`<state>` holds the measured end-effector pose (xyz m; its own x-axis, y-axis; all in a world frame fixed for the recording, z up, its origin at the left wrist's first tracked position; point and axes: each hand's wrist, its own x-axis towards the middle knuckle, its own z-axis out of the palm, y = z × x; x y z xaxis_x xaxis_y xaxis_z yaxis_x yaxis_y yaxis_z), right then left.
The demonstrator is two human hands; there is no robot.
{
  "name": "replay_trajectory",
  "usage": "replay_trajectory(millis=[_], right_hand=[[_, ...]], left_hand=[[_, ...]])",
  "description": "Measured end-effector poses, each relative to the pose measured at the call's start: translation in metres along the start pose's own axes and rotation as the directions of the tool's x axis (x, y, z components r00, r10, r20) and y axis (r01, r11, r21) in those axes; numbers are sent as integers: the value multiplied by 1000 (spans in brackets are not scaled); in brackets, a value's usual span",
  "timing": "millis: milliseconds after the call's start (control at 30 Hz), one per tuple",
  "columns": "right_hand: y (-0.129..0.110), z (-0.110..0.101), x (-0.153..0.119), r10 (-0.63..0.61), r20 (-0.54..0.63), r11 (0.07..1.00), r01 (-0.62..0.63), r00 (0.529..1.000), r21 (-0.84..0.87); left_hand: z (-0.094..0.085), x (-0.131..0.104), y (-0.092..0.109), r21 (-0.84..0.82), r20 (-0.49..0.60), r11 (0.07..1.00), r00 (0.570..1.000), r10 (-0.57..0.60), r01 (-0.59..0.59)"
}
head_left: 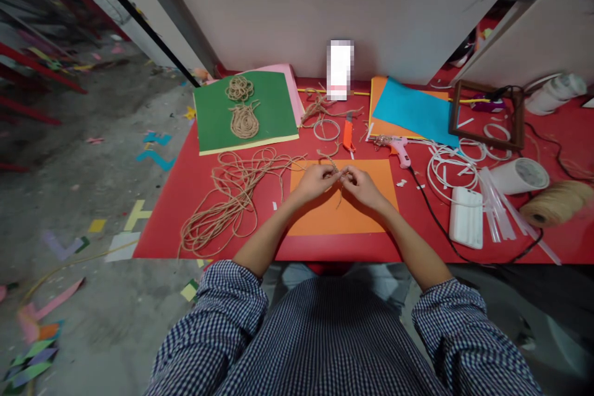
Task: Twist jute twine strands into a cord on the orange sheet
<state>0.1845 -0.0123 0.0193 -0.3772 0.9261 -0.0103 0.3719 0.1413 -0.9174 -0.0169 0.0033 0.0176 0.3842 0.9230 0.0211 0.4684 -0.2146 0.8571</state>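
Over an orange sheet of paper [346, 216], both my hands pinch a piece of jute twine [338, 195] and almost meet at the fingertips. My left hand [317, 180] is closed on it from the left, my right hand [361, 185] from the right. A short tail of the twine hangs below the fingers; the part between them is mostly hidden. Left of the sheet lies a loose heap of the same twine [232, 198]. Two coiled twine pieces [244, 121] rest on a green sheet [208, 117] behind it. An orange utility knife [348, 135] lies just beyond my hands.
A pink glue gun [401, 151] lies to the right, its black cord running toward the table's front edge. Near it are white cord [434, 164], a white box [466, 216], clear glue sticks [495, 210], a twine spool [557, 203] and a brown frame [487, 142]. Paper scraps litter the floor.
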Motion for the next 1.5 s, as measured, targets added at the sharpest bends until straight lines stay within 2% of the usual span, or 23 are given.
replay_trajectory(millis=[167, 333, 467, 567, 700, 867, 1000, 1100, 1200, 1300, 1400, 1433, 1500], right_hand=[[2, 1, 1, 22, -62, 996, -27, 998, -86], [6, 0, 2, 20, -87, 991, -31, 996, -127], [1, -2, 0, 2, -89, 979, -20, 996, -204], [-6, -4, -2, -19, -107, 930, -22, 994, -367], [-8, -5, -2, -75, -101, 820, 3, 992, -573], [-6, -5, -2, -131, -95, 797, 48, 987, -602], [-10, -1, -5, -173, -57, 815, 110, 983, -569], [-10, 10, -9, -200, 23, 793, 175, 980, -584], [-6, 24, -11, -186, 91, 732, 200, 978, -651], [0, 33, -11, -158, 124, 687, 199, 980, -699], [1, 31, -11, -136, 128, 678, 187, 982, -711], [0, 29, -11, -142, 121, 686, 186, 982, -704], [-5, 24, -13, -188, 81, 733, 194, 979, -652]], left_hand=[[-3, 4, -8, -91, 110, 996, 994, 1, 9], [-2, 5, -14, -109, 139, 994, 989, 46, -31], [-2, 4, -13, -138, 147, 990, 989, 20, 1], [-4, 3, -10, -91, 125, 996, 992, -4, 15], [-5, 3, -9, 22, 88, 1000, 996, -1, -1], [-3, 5, -12, 105, 30, 994, 1000, 3, -7], [1, 4, -12, 87, -52, 996, 999, 12, -7], [5, 4, -10, -69, -135, 997, 990, -37, 28], [7, 4, -7, -344, -179, 937, 976, -126, 58], [8, 2, -4, -589, -85, 798, 972, -218, 128], [9, 2, -2, -732, 17, 656, 968, -251, 183], [10, 2, -2, -750, 16, 637, 968, -252, 178], [10, 3, -3, -732, -28, 665, 969, -245, 147]])
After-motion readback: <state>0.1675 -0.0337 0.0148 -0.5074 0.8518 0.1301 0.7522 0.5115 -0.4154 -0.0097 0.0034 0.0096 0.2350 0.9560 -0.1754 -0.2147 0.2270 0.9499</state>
